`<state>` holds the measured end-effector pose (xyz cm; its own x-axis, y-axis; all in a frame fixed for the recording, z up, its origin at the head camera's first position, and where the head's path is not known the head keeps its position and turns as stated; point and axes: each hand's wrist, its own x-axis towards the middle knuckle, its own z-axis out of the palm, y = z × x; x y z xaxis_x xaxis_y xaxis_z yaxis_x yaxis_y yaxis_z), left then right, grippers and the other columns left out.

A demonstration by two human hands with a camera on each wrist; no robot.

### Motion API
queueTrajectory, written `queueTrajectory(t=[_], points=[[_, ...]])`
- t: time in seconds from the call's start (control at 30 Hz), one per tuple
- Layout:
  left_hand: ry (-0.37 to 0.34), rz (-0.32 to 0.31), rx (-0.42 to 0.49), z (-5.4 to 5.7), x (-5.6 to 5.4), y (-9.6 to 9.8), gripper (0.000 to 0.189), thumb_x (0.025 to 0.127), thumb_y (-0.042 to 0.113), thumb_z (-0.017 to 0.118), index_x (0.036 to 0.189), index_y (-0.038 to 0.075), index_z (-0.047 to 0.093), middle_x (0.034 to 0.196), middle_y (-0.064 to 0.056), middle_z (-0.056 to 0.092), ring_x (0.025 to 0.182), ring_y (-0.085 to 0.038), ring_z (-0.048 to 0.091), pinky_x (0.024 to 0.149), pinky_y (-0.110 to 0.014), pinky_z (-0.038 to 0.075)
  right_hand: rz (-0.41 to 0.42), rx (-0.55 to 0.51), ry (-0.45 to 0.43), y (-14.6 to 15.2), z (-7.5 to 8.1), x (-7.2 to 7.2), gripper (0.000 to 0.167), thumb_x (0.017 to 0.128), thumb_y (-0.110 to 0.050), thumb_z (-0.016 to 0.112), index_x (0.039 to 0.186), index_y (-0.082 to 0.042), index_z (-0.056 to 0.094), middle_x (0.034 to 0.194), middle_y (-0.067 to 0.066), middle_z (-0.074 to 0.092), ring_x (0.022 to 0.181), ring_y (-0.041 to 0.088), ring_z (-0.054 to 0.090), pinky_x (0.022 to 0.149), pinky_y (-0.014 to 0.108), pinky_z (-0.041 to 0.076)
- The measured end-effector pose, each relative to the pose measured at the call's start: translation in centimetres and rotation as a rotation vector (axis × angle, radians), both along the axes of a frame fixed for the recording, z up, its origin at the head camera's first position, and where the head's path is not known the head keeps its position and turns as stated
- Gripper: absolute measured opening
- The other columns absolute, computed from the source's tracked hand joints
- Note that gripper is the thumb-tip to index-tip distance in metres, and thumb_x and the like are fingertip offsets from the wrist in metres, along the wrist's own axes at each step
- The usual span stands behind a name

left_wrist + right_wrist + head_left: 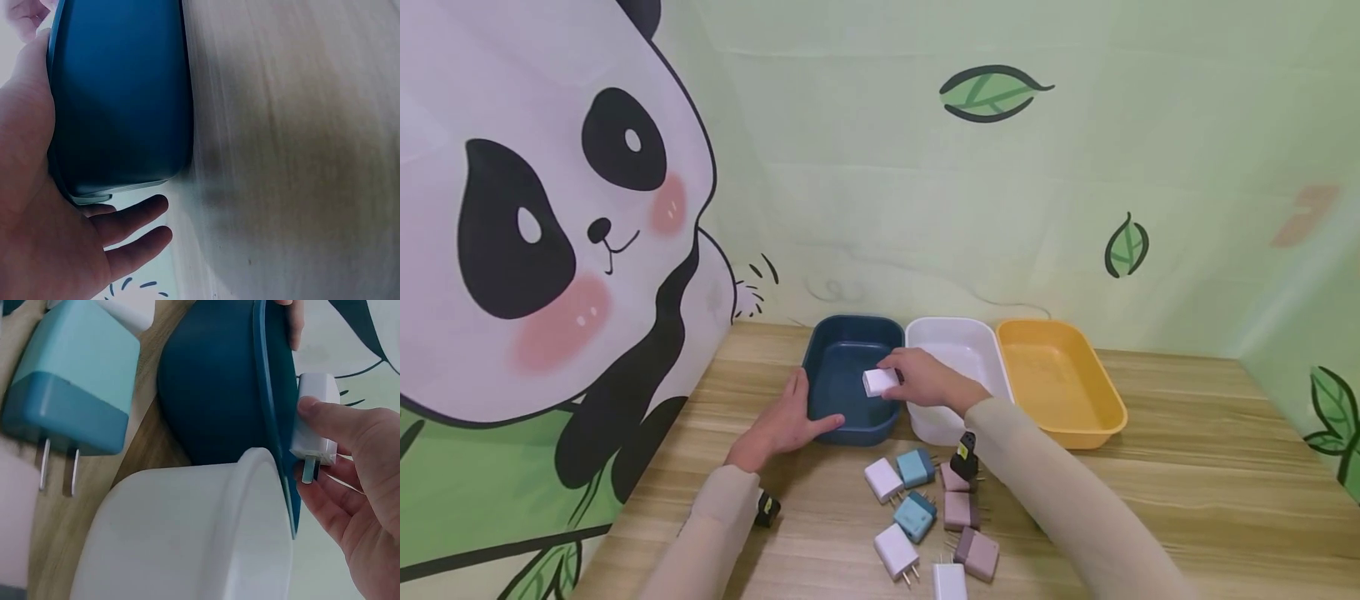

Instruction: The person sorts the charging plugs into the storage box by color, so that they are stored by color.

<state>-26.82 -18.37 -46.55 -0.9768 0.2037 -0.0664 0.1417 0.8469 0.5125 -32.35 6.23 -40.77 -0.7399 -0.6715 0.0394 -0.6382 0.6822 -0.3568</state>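
Note:
My right hand [925, 379] pinches a white charger plug [880, 382] between thumb and fingers, above the right side of the dark blue bin [853, 437]. In the right wrist view the plug [317, 415] shows its metal prongs, and the hand [369, 469] is beside the blue rim. My left hand [782, 425] rests against the near left corner of the blue bin, thumb at the rim and fingers spread along the side. From the left wrist view, the fingers of this hand [56, 219] extend fairly straight past the bin's end.
Right of the blue bin stand a white bin [955, 333] and a yellow bin [1060, 375]. In front lie several loose chargers: white [897, 552], teal [916, 517] and pinkish [977, 554]. A printed panda backdrop [880, 208] rises behind the wooden table [1195, 467].

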Motion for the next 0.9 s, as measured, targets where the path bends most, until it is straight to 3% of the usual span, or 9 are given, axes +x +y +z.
queueTrajectory(t=[0.3,0.9], points=[[-0.009,0.008,0.000,-0.1,0.0,0.1,0.112,0.082,0.061,0.060,0.148,-0.005,0.000,0.154,-0.024,0.002,0.137,-0.041,0.021,0.106,-0.053,0.027,-0.027,-0.006,-0.006,-0.2,-1.0,-0.9,0.042,0.082,-0.021,0.075,0.119,-0.004,0.064,0.111,0.009,0.063,0.092,0.018,0.056,0.081,0.028,0.049],[-0.017,0.005,0.022,0.1,0.1,0.1,0.112,0.082,0.061,0.060,0.148,-0.004,-0.001,0.155,-0.024,0.001,0.137,-0.041,0.021,0.106,-0.053,0.027,-0.098,-0.019,0.008,-0.5,-1.4,-2.9,0.044,0.083,-0.016,0.074,0.122,0.000,0.061,0.111,0.014,0.064,0.092,0.022,0.057,0.085,0.034,0.047]])
